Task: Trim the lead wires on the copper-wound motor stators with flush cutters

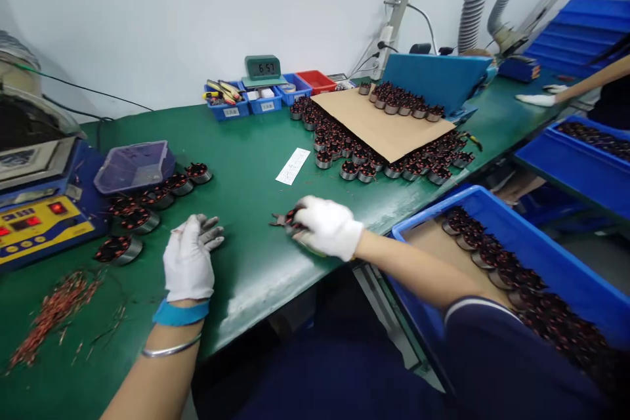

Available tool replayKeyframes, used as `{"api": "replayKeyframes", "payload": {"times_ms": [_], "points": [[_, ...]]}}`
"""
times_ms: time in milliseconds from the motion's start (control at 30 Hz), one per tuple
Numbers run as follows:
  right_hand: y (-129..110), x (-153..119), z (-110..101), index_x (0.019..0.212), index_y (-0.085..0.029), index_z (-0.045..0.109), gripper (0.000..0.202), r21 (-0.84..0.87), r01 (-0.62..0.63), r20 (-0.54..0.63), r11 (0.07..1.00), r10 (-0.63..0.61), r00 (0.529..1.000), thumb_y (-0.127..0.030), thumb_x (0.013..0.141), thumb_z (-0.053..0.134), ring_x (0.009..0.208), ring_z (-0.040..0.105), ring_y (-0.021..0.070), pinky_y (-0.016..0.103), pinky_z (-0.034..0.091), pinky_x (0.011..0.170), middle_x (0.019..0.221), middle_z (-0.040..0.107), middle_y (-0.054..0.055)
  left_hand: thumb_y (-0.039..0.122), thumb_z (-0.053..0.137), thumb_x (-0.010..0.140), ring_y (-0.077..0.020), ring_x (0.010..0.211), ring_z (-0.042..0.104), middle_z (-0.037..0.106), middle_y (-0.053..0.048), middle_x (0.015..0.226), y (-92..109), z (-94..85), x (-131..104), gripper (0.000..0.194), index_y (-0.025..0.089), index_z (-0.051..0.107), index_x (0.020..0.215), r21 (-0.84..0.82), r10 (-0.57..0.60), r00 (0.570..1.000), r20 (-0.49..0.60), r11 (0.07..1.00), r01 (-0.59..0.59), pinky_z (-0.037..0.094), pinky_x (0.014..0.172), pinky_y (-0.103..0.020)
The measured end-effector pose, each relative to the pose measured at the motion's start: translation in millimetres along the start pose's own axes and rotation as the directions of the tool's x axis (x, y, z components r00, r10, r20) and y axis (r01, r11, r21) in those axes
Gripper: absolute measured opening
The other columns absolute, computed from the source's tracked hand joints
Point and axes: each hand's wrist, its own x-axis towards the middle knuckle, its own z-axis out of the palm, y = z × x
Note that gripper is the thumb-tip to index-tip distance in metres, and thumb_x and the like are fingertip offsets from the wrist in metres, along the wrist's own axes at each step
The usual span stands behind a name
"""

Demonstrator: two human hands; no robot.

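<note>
Well left of the left fingers, a heap of reddish wire clippings is noted on the green tabletop; nearer, silver-rimmed, black-and-copper wound cores are set down. The white-gloved left hand is held with fingers loosely curled and slightly apart, nothing being seen in them. By the white-gloved right hand, a similar round black-and-copper core is partly covered; dark metal-nosed pliers are seen protruding left of its fingertips. Whether those fingers are clamped on either cannot be told, owing to blur. Windings could be nicked, it is judged, were the core pressed against the pliers' nose. Right of these fingers, cores in a blue plastic tray could be disturbed by a swing of the forearm.
</note>
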Motion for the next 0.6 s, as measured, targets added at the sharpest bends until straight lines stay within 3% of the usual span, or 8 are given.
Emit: {"api": "replayKeyframes", "payload": {"times_ms": [67, 133, 167, 200, 267, 333, 500, 600], "points": [[41.3, -24.3, -8.8, 0.109, -0.022, 0.063, 0.041, -0.03, -0.216, -0.014, 0.976, 0.216, 0.976, -0.051, 0.093, 0.039, 0.09, 0.062, 0.0215, 0.031, 0.047, 0.071, 0.119, 0.056, 0.01, 0.052, 0.061, 0.079, -0.0159, 0.08, 0.065, 0.065, -0.008, 0.102, -1.5, 1.9, -5.2, 0.041, 0.019, 0.055, 0.101, 0.011, 0.005, 1.0, 0.029, 1.0, -0.005, 0.053, 0.066, -0.026], [79.9, -44.2, -11.8, 0.105, -0.024, 0.066, 0.039, -0.065, -0.553, -0.005, 0.831, 0.554, 0.833, -0.053, 0.089, 0.046, 0.091, 0.063, 0.0231, 0.032, 0.048, 0.074, 0.119, 0.056, 0.009, 0.053, 0.062, 0.079, -0.0167, 0.081, 0.066, 0.066, -0.009, 0.103, -2.4, 4.7, -10.7, 0.045, 0.018, 0.056, 0.105, 0.058, 0.031, 0.998, 0.059, 0.998, -0.034, 0.054, 0.068, -0.028], [96.3, -52.0, -11.2, 0.104, -0.024, 0.067, 0.039, -0.071, -0.655, -0.012, 0.752, 0.656, 0.754, -0.054, 0.087, 0.048, 0.092, 0.063, 0.025, 0.034, 0.049, 0.075, 0.119, 0.056, 0.009, 0.054, 0.063, 0.079, -0.0168, 0.082, 0.066, 0.066, -0.009, 0.104, -2.4, 6.1, -13.4, 0.046, 0.017, 0.057, 0.107, 0.083, 0.044, 0.997, 0.067, 0.995, -0.049, 0.054, 0.069, -0.028], [110.0, -58.7, -9.5, 0.103, -0.024, 0.068, 0.04, -0.065, -0.728, -0.022, 0.682, 0.729, 0.684, -0.054, 0.086, 0.05, 0.093, 0.063, 0.0267, 0.036, 0.049, 0.077, 0.12, 0.055, 0.01, 0.053, 0.063, 0.079, -0.0169, 0.082, 0.066, 0.067, -0.009, 0.104, -2.3, 7.4, -15.9, 0.047, 0.017, 0.058, 0.107, 0.107, 0.055, 0.996, 0.074, 0.992, -0.063, 0.054, 0.069, -0.028], [128.5, -69.1, -4.2, 0.104, -0.023, 0.069, 0.04, -0.039, -0.795, -0.044, 0.606, 0.794, 0.607, -0.053, 0.085, 0.051, 0.095, 0.062, 0.0287, 0.039, 0.049, 0.079, 0.121, 0.055, 0.012, 0.053, 0.064, 0.079, -0.0171, 0.082, 0.067, 0.067, -0.009, 0.104, -1.6, 9.2, -19.8, 0.046, 0.017, 0.06, 0.108, 0.145, 0.073, 0.994, 0.082, 0.986, -0.085, 0.054, 0.07, -0.028], [136.4, -77.0, 0.7, 0.105, -0.023, 0.069, 0.039, -0.014, -0.812, -0.062, 0.584, 0.81, 0.583, -0.051, 0.085, 0.053, 0.097, 0.062, 0.028, 0.038, 0.049, 0.082, 0.121, 0.055, 0.012, 0.052, 0.064, 0.079, -0.0175, 0.082, 0.067, 0.067, -0.008, 0.103, -1.3, 9.8, -22.0, 0.044, 0.018, 0.061, 0.107, 0.168, 0.076, 0.993, 0.09, 0.982, -0.09, 0.054, 0.071, -0.03], [146.7, -84.5, -7.8, 0.109, -0.024, 0.067, 0.041, 0.043, -0.796, -0.164, 0.604, 0.79, 0.591, -0.054, 0.084, 0.053, 0.106, 0.059, 0.0227, 0.031, 0.047, 0.09, 0.124, 0.056, 0.006, 0.051, 0.065, 0.079, -0.0195, 0.084, 0.066, 0.067, -0.007, 0.103, -4.4, 8.4, -20.4, 0.042, 0.019, 0.063, 0.106, 0.216, 0.066, 0.996, 0.067, 0.973, -0.08, 0.055, 0.077, -0.036], [177.9, -72.6, -28.8, 0.111, -0.024, 0.066, 0.046, 0.091, -0.83, -0.258, 0.55, 0.819, 0.514, -0.057, 0.084, 0.052, 0.109, 0.058, 0.0246, 0.033, 0.045, 0.094, 0.124, 0.056, 0.008, 0.051, 0.066, 0.077, -0.0219, 0.086, 0.067, 0.067, -0.007, 0.103, -6.7, 8.0, -16.7, 0.042, 0.02, 0.063, 0.105, 0.241, 0.045, 0.997, 0.069, 0.969, -0.06, 0.056, 0.083, -0.043]]}}
